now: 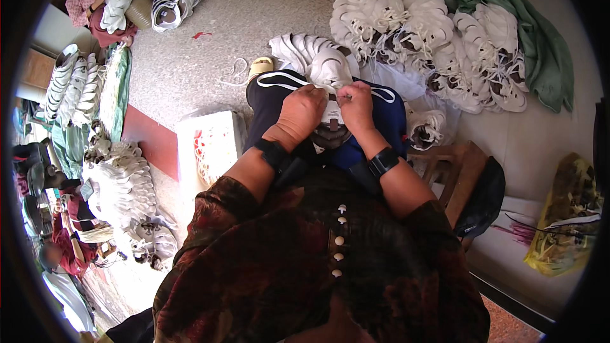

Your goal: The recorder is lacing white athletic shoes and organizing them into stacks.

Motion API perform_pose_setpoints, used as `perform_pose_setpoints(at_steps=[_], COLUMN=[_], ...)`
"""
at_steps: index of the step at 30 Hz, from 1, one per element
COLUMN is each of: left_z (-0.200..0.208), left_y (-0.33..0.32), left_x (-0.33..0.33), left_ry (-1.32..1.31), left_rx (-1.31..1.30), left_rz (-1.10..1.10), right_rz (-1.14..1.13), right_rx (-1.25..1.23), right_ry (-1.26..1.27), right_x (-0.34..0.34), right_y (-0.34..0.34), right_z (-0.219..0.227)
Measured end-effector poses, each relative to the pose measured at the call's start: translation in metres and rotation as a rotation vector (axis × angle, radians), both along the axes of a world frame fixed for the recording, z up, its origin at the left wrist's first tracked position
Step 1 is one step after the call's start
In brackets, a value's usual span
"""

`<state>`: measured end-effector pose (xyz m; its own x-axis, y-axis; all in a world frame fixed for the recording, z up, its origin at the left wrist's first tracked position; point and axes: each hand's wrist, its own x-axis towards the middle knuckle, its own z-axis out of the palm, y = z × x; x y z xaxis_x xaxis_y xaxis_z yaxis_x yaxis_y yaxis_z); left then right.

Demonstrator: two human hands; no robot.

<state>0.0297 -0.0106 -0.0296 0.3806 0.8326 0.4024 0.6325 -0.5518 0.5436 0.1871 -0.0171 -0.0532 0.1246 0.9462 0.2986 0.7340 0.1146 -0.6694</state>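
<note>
A white shoe upper (332, 114) with a brown inside rests on my lap between my two hands. My left hand (304, 113) is closed at its left edge, fingers curled on a white shoelace (283, 76) that loops out over my dark-clothed thigh. On the other side my right hand (357, 107) is closed in a pinch on the lace, whose other loop (383, 94) lies over the blue cloth. The fingertips and the lace holes are mostly hidden. Just beyond my hands, a row of nested white shoe uppers (311, 57) leans against my knees.
A large heap of laced white shoes (419, 32) lies on green cloth (546, 44) at far right. A bag of laces (213, 146) stands by my left leg, a wooden stool (454, 168) at my right. More shoe stacks (124, 184) and other people are at left.
</note>
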Motion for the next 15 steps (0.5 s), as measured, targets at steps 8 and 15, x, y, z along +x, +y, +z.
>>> perform_pose_setpoints(at_steps=[8, 15], left_z=[0.003, -0.003], left_y=[0.0, 0.01], left_x=[0.0, 0.002], left_ry=[-0.052, 0.167], left_rx=[-0.038, 0.07], left_rz=[-0.019, -0.047], right_rz=[0.009, 0.055], right_rx=[-0.033, -0.006], right_ry=[0.038, 0.025], right_x=[0.002, 0.005], right_y=[0.001, 0.002], right_z=[-0.003, -0.005])
